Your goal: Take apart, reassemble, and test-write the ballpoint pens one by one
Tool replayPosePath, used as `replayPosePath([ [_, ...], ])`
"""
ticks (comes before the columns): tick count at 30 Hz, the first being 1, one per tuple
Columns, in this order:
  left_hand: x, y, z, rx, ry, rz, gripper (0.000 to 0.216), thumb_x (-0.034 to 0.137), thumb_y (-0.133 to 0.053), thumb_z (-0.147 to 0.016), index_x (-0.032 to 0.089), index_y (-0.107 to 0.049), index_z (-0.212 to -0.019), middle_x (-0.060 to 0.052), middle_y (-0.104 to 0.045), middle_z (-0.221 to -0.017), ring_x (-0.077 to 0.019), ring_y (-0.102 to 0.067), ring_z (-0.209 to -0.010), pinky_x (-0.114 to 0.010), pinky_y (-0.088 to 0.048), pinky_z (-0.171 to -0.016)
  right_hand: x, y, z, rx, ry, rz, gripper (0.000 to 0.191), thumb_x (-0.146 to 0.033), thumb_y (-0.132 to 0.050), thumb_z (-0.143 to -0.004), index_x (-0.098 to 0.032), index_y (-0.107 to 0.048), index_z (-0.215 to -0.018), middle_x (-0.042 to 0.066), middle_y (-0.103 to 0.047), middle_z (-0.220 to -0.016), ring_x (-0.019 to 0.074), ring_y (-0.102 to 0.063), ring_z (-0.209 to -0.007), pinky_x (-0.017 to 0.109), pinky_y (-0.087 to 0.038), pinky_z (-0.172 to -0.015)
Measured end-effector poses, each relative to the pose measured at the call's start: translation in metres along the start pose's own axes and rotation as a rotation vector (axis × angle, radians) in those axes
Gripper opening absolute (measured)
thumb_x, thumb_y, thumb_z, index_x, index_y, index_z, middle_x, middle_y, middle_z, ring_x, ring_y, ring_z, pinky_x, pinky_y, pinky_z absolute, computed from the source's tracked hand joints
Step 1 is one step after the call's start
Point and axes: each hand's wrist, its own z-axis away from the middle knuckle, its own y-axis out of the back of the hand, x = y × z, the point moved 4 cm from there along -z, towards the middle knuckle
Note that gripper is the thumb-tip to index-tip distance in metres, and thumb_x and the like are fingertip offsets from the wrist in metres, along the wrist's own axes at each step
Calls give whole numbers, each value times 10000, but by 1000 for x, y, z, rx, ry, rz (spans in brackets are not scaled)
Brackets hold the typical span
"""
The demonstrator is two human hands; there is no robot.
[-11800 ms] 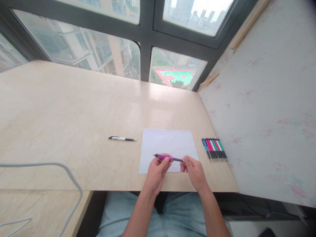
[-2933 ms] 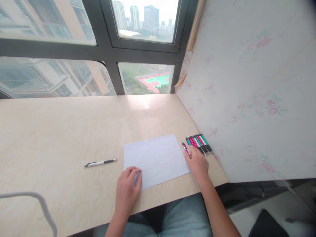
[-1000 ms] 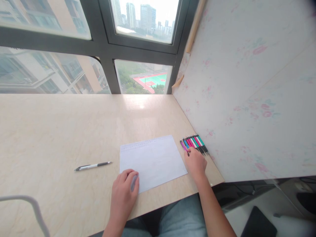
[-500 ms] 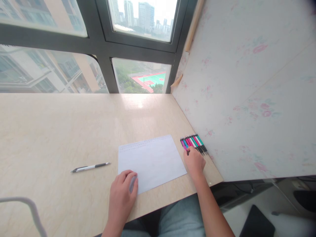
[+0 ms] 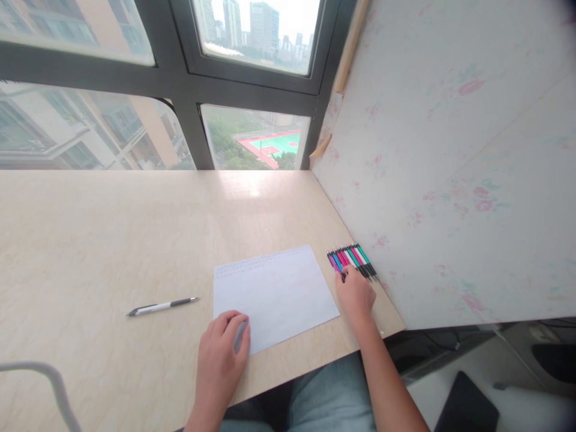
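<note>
My left hand [image 5: 222, 354] lies flat on the beige table [image 5: 112, 240], its fingertips pressing the near left corner of a white sheet of paper [image 5: 274, 294]. My right hand [image 5: 357, 295] rests at the near ends of a row of several pens [image 5: 351, 261] with pink, blue, teal and white barrels, lined up side by side against the wall. Its fingers are curled over the pens' tips, touching the leftmost ones. I cannot make out whether it grips one. A single white and black pen [image 5: 162, 306] lies apart, left of the paper.
A floral-papered wall [image 5: 450, 168] bounds the table on the right. Dark-framed windows [image 5: 189, 84] run along the far side. A white cable [image 5: 49, 384] loops at the near left. The table's front edge runs just under my wrists, above my lap in jeans.
Over the last second the right hand has nudged the purple pen flush into the row. The left hand stays on the paper. Earlier both hands held that purple pen over the sheet.
</note>
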Motion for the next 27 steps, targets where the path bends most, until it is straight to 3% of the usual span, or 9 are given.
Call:
replayPosePath([
  [4, 0, -1, -1, 1, 2, 2, 140, 277, -532, -886, 215, -625, -970, -84, -628, -1050, -253, -609, -942, -397, -473, -834, 4, 0, -1, 19, -3, -21, 296, -396, -472, -940, -261, -631, -1150, 67, -711, -1040, 210, -660, -892, 281, -419, -697],
  [27, 0, 0, 0, -8, -6, 5, 133, 272, -532, -888, 217, -617, -975, -82, -622, -1048, -250, -606, -939, -395, -473, -833, 10, 5, -12, -47, -16, 40, 316, -376, -435, -956, -276, -729, -1012, 87, -738, -928, 222, -679, -851, 289, -444, -705],
])
